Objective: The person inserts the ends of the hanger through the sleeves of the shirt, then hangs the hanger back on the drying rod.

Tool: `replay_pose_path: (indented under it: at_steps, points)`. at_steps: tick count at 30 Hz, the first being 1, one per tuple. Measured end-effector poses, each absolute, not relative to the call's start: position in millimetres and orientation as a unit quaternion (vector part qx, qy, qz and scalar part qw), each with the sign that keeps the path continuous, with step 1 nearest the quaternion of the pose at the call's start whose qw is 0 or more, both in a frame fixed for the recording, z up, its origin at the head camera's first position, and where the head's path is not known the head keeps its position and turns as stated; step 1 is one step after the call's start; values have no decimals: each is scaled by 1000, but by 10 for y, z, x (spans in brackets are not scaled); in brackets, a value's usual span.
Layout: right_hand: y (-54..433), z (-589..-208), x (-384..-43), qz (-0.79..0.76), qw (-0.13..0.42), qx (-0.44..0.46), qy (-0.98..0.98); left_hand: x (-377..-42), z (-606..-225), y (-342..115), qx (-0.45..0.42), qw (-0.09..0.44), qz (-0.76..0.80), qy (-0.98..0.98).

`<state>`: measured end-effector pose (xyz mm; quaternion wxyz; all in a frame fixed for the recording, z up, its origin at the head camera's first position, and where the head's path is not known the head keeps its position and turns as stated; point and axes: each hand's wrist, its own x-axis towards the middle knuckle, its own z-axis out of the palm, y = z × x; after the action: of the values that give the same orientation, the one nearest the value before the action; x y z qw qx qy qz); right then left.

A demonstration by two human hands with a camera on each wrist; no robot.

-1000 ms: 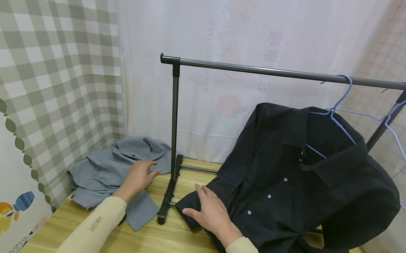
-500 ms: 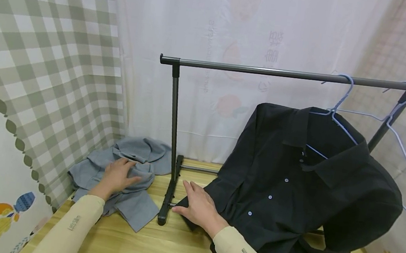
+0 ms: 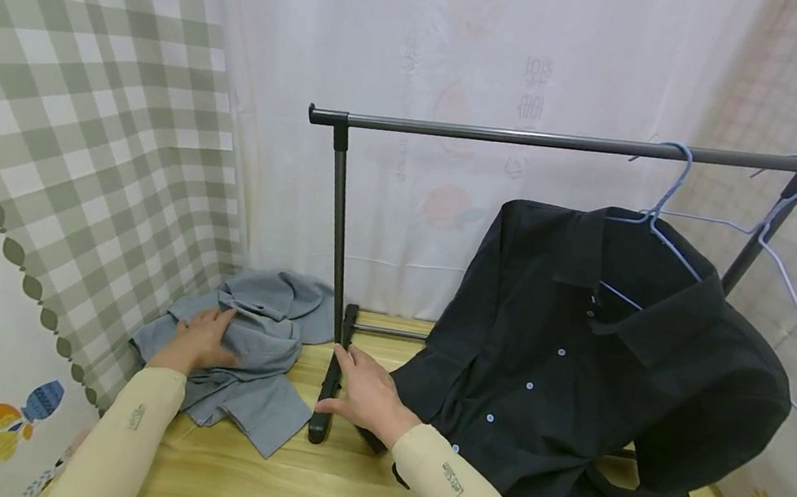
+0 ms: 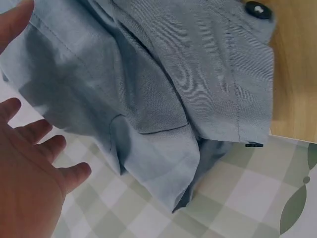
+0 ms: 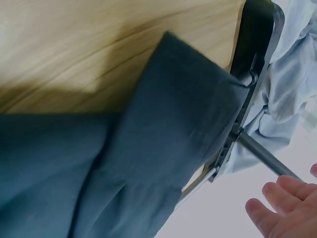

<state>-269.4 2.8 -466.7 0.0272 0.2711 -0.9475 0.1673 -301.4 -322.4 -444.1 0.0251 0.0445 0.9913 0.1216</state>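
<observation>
A crumpled grey-blue garment (image 3: 261,352) lies on the table left of the rack, a dark button (image 4: 258,10) showing on it in the left wrist view. My left hand (image 3: 196,339), fingers spread, is over its left part and grips nothing. In the head view my right hand (image 3: 367,393) overlaps the cuff of a black shirt (image 3: 529,337) beside the rack's left foot. Its fingers are extended and hold nothing. The black shirt hangs from a blue hanger (image 3: 671,189), its lower part spread on the table.
The black rack (image 3: 500,135) spans the middle and right. A second blue hanger (image 3: 790,244) hangs bare at the bar's right end. A checkered curtain (image 3: 114,85) stands at the left, and a wood-grained table (image 3: 253,486) lies below.
My left hand has moved left and down, from the garment's right side to over its left part. My right hand has shifted left, toward the rack's left foot.
</observation>
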Motion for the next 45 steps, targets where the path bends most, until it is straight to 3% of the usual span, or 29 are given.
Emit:
replay_pose_path:
  at_steps: [20, 32, 40, 45]
  points:
    - [-329, -4734, -2768, 163, -6, 268, -949, -3126, -4570, -3095, -18, 115, 182, 976]
    - [-340, -4775, -2787, 172, -15, 263, -949, -3035, -4689, -3066, 35, 43, 88, 995]
    - [-410, -4752, -2749, 177, -15, 280, -944, -2903, -4495, -3028, 110, 35, 94, 989]
    - [-435, -4713, -2746, 195, -14, 278, -941, -2834, -4309, -2934, 191, 3, 123, 974]
